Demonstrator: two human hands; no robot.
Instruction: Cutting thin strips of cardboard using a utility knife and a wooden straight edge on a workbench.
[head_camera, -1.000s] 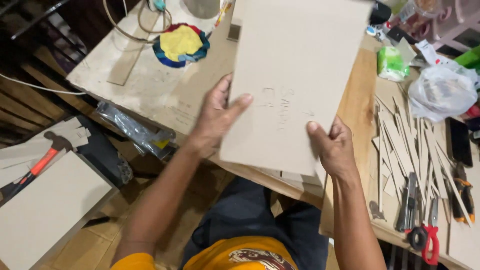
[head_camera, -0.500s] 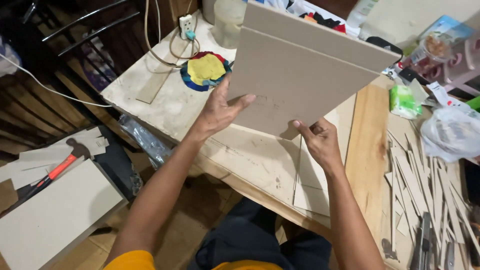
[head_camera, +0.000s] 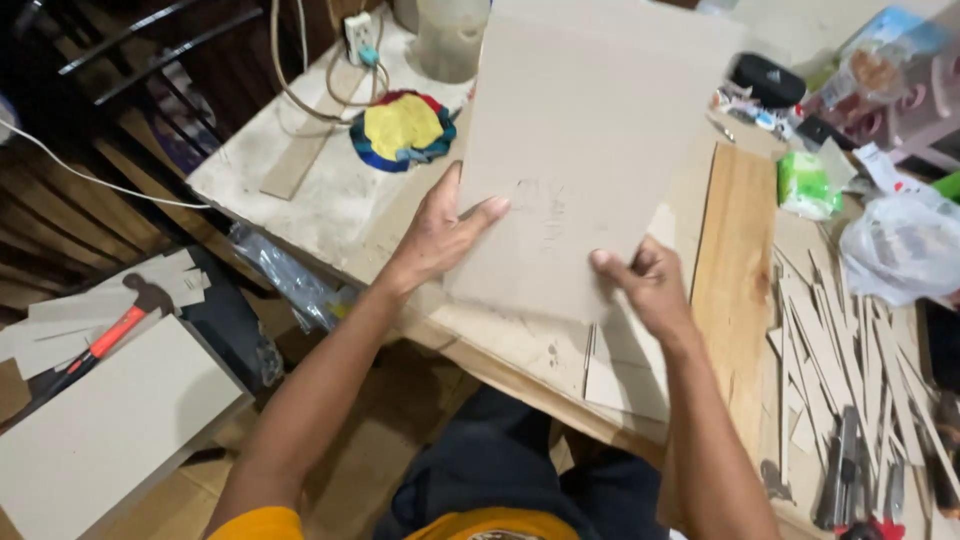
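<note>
A large pale grey board (head_camera: 590, 140) is held up over the workbench, tilted toward me, with faint pencil marks near its lower middle. My left hand (head_camera: 440, 235) grips its lower left edge, thumb on the face. At the board's bottom right corner my right hand (head_camera: 650, 285) pinches the edge. More flat boards (head_camera: 625, 365) lie on the bench under it.
A wooden plank (head_camera: 735, 250) lies right of the boards, beside several thin wood strips (head_camera: 850, 350) and hand tools (head_camera: 860, 480). A colourful round cloth (head_camera: 400, 130), a power strip (head_camera: 358, 35) and a plastic bag (head_camera: 905, 250) sit on the bench. A hammer (head_camera: 95, 345) lies on boards at the left.
The board has been turned and lifted in both hands, tipping from low and flat to more upright. My right hand has shifted along its bottom edge.
</note>
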